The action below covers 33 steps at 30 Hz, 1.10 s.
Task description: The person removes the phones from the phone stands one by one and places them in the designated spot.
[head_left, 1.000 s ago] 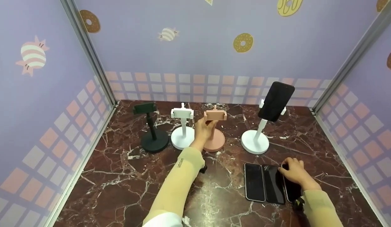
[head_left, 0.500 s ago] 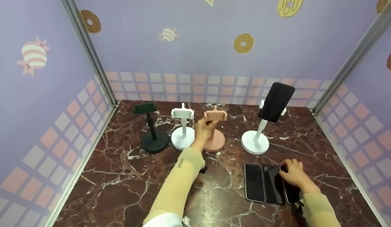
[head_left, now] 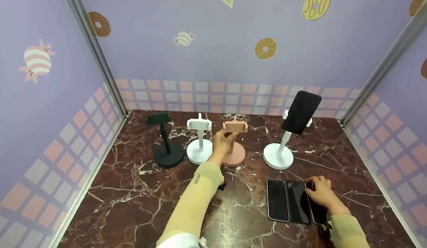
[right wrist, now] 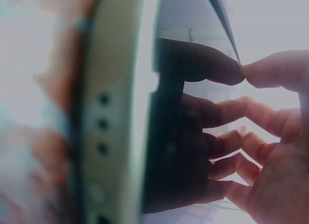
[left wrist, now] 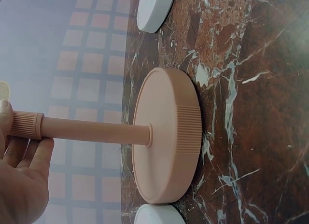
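Head view showed the left hand (head_left: 221, 144) holding the pink stand (head_left: 235, 127) by its pole, far-middle on the desk (head_left: 130, 210). The right hand (head_left: 322, 193) touched the right phone (head_left: 317, 213), near right; its grip was unclear. Tugging could tip the stand into the white stand (head_left: 197, 154) beside it; slippery fingers could drop the phone.

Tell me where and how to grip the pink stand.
Probably best to grip the pink stand by the ribbed collar on its slim, upright stem, where the left hand holds it. Come from the front: a white stand crowds its left side. The narrow stem should be easy to wrap, the collar's ribbing should resist slipping, and the wide base looks harder to grasp.
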Tool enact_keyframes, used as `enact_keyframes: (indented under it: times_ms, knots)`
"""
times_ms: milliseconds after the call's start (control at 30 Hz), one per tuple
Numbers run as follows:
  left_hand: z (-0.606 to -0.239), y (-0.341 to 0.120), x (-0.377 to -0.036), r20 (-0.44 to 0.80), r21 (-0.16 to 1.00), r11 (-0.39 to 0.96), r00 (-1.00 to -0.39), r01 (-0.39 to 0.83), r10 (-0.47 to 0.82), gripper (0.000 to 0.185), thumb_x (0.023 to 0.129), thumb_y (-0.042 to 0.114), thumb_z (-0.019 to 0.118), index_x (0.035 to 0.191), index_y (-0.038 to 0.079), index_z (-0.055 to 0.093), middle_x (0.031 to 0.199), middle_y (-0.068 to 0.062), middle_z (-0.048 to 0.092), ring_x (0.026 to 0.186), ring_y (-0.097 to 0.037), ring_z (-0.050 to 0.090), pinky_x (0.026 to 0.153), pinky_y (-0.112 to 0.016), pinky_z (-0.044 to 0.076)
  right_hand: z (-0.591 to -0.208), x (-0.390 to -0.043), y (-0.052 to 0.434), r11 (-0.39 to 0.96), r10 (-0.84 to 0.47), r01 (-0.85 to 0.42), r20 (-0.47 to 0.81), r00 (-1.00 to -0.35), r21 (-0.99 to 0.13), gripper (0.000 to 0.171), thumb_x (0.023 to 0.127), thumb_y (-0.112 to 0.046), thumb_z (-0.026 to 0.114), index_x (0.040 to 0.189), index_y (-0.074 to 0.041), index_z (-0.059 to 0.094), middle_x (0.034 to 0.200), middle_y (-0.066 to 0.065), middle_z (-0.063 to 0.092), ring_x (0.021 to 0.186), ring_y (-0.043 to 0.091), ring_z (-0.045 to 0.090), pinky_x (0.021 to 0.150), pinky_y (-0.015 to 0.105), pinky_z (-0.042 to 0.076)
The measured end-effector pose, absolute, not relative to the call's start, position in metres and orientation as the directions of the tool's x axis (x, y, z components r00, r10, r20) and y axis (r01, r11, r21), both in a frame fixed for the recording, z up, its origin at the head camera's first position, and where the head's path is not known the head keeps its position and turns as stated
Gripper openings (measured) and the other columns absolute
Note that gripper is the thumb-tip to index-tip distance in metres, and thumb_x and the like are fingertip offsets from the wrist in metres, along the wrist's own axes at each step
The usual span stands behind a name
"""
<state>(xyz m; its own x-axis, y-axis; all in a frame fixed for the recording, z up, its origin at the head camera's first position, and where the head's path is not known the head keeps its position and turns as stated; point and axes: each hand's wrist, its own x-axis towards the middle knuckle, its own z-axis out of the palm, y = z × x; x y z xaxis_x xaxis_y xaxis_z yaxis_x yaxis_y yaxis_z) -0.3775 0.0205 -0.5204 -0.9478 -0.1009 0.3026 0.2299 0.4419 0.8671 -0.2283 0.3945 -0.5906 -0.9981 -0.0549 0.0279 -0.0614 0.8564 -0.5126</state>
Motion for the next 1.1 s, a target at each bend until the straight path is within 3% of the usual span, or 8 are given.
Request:
enact_keyframes:
  times_ms: [300,933,1100]
  knots:
    - [-0.5203,0.0197,-0.3755,0.294,0.874,0.431,-0.95,0.225,-0.101,0.035,0.09,0.032,0.077,0.106,0.001,0.075,0.109,-0.02,0.077,0.107,-0.039,0.073,0.095,-0.048,0.058,-0.5964,-0.2237,0.3958,0.835,-0.059,-0.09,0.075,-0.995,-0.543,0.032,0.092,-0.006,0.069,0.12,0.008,0.063,0.121,0.037,0.049,0.119,0.058,0.036,0.1,0.07,0.034]
    - [-0.5233,0.0209,-0.378,0.349,0.828,0.497,-0.932,0.261,-0.093,0.037,0.091,0.033,0.076,0.107,-0.001,0.073,0.108,-0.023,0.077,0.104,-0.043,0.073,0.092,-0.05,0.059,-0.5982,-0.223,0.3977,0.828,-0.064,-0.105,0.094,-0.994,-0.551,0.03,0.092,-0.003,0.067,0.12,0.008,0.064,0.121,0.036,0.05,0.118,0.059,0.037,0.101,0.07,0.032]
    - [-0.5219,0.0206,-0.3766,0.309,0.828,0.514,-0.947,0.222,-0.089,0.039,0.092,0.036,0.074,0.108,0.0,0.074,0.11,-0.021,0.077,0.108,-0.042,0.072,0.095,-0.049,0.058,-0.5943,-0.2232,0.3976,0.834,-0.065,-0.092,0.07,-0.995,-0.544,0.03,0.093,-0.004,0.067,0.121,0.007,0.064,0.122,0.035,0.051,0.118,0.056,0.039,0.1,0.068,0.035]
